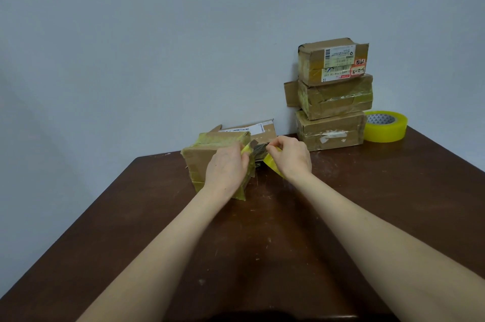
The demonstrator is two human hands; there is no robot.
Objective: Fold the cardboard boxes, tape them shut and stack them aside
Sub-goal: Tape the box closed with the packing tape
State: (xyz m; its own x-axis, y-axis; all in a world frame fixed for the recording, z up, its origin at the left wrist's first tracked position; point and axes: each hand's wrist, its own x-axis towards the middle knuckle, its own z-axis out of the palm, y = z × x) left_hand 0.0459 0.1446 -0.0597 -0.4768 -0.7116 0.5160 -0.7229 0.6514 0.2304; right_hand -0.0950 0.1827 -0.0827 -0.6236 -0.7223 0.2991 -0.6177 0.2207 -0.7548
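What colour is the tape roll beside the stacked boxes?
The tape roll is translucent yellow; head view.

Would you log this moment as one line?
phase: taping box | left hand: pinches tape strip | right hand: pinches tape strip | stack: three boxes

I see a dark brown wooden table, its top scuffed and flecked with pale marks. Behind the table rises a plain, pale blue-grey wall, softly and evenly lit.
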